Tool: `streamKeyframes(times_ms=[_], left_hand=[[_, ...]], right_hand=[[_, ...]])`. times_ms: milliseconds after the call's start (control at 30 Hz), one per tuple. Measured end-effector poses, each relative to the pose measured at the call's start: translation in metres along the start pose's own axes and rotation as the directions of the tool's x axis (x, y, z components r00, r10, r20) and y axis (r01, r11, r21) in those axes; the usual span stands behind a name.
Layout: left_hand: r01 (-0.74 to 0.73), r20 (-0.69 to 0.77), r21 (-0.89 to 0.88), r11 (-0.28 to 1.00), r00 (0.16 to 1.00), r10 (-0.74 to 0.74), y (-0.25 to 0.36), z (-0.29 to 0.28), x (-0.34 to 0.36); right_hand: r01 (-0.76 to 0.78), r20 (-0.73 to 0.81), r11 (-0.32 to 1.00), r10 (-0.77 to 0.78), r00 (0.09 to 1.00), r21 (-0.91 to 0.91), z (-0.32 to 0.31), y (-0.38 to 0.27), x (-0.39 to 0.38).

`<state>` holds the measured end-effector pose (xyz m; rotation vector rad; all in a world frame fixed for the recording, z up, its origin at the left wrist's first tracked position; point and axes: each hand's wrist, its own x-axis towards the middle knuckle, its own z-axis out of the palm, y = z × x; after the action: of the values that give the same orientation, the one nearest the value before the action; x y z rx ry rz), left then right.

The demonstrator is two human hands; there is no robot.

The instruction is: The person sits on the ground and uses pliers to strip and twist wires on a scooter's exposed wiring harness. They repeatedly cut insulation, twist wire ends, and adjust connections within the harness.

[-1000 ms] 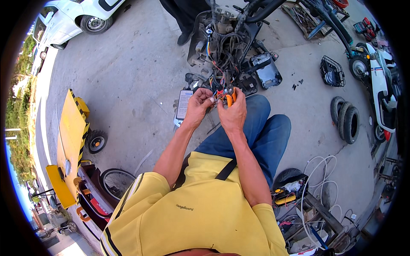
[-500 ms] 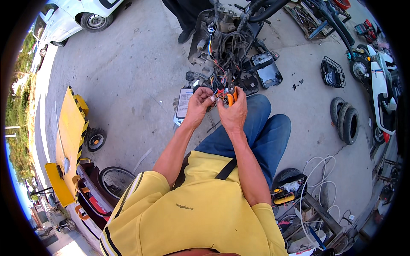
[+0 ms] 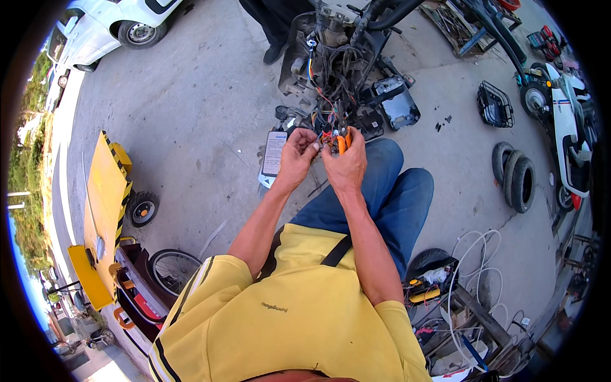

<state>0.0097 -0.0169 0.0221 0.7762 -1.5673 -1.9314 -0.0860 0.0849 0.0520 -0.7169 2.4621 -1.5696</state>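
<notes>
My left hand [image 3: 298, 154] is pinched closed, fingertips on thin wires [image 3: 327, 135] in front of a stripped vehicle frame. Just beside it, my right hand [image 3: 345, 165] is closed around orange-handled pliers [image 3: 342, 145], its thumb and fingertip close to the same wires. The pliers' jaws point away from me, and their tips are hard to make out among the cables. A tangle of dark cables [image 3: 337, 79] fills the open body of the frame beyond my hands. Left of my left hand lies a box with a white printed label [image 3: 274, 153].
A grey plastic tray-like part [image 3: 396, 105] lies right of the frame. Farther right are a black wire basket [image 3: 495, 105] and several tyres [image 3: 523, 184]. A person's dark trouser leg and shoe [image 3: 273, 53] stand beyond. At lower right sits a tool bin [image 3: 433, 280] with a white hose.
My hands and the pliers stay at the wires almost unmoved. The view has shifted very slightly.
</notes>
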Motion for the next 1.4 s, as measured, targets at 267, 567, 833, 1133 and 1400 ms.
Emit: streamKeyframes(times_ms=[267, 567, 833, 1133, 1400], left_hand=[[0.004, -0.046, 0.088, 0.996, 0.999, 0.0, 0.002, 0.0, 0.002], [-0.094, -0.096, 0.381, 0.92, 0.985, 0.141, -0.016, 0.011, 0.008], [-0.15, 0.077, 0.407, 0.901, 0.989, 0.13, -0.013, 0.018, -0.025], [-0.268, 0.514, 0.64, 0.72, 0.846, -0.141, -0.049, 0.08, -0.04], [-0.342, 0.568, 0.648, 0.68, 0.812, -0.133, -0.052, 0.101, -0.038]], right_hand=[[0.009, 0.069, 0.988, -0.02, 0.997, 0.153, -0.016, 0.01, -0.01], [-0.342, 0.232, 0.591, 0.257, 0.938, 0.731, -0.069, 0.026, -0.029], [-0.208, 0.092, 0.752, 0.193, 0.977, 0.626, -0.127, 0.037, -0.073], [-0.159, -0.148, 0.731, 0.337, 0.93, 0.664, -0.193, 0.061, -0.177], [-0.122, -0.33, 0.805, 0.369, 0.869, 0.58, -0.214, 0.065, -0.209]])
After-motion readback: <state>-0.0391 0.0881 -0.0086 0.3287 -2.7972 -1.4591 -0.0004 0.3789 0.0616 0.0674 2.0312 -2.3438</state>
